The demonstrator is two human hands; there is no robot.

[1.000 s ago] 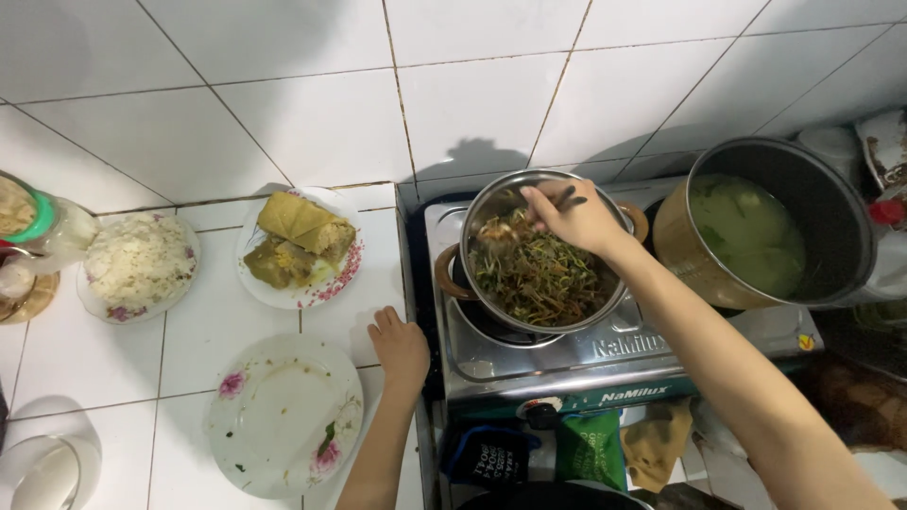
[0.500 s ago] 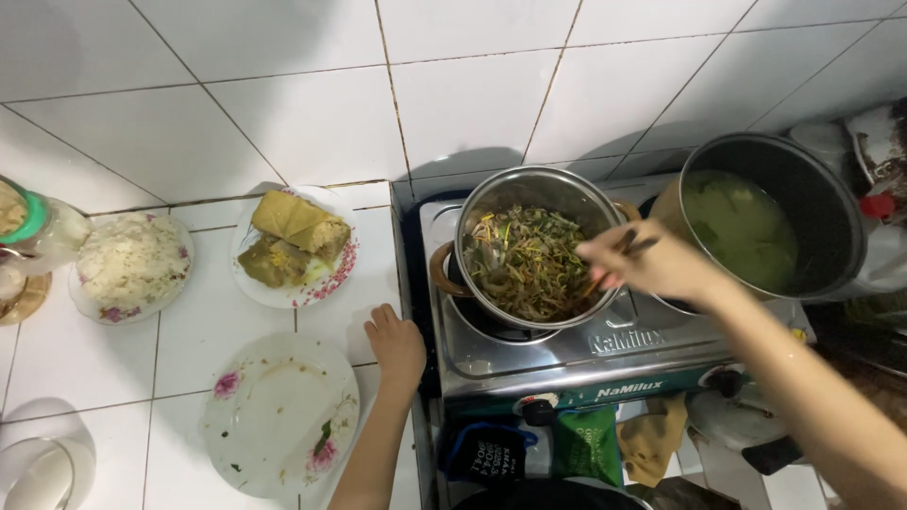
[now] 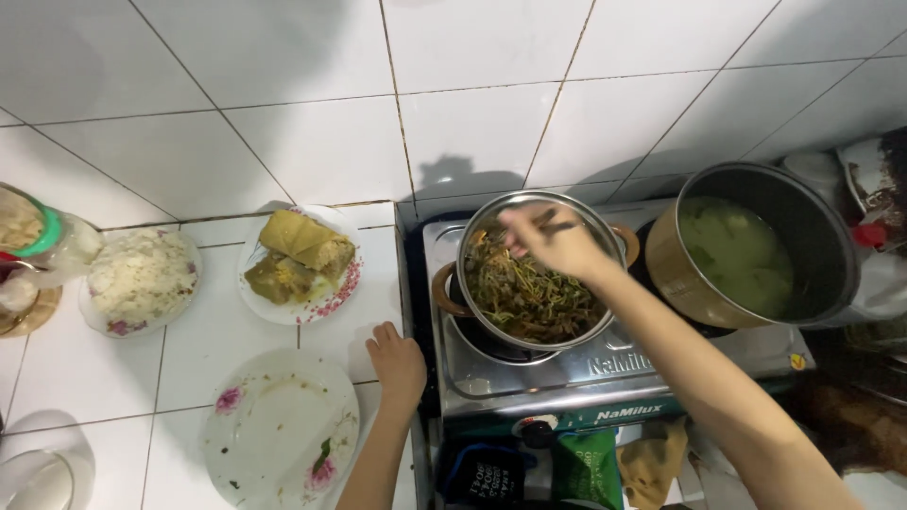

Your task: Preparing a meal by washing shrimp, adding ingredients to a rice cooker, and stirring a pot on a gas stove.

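Note:
My right hand (image 3: 556, 240) reaches over a steel pot (image 3: 477, 236) of stir-fried green vegetables on the gas stove (image 3: 567, 378) and grips dark chopsticks (image 3: 553, 223) above the food. My left hand (image 3: 397, 362) rests with curled fingers on the white tiled counter by the stove's left edge, beside an empty floral plate (image 3: 282, 430) with food smears.
A plate (image 3: 335, 288) with leaf-wrapped cakes and a plate of white rice (image 3: 142, 277) sit on the counter at left. A large pot of pale green soup (image 3: 746, 250) occupies the right burner. A jar with a green lid (image 3: 28, 227) is at far left.
My right hand swung right toward the soup pot, then came back over the vegetable pot. My left hand stayed on the counter.

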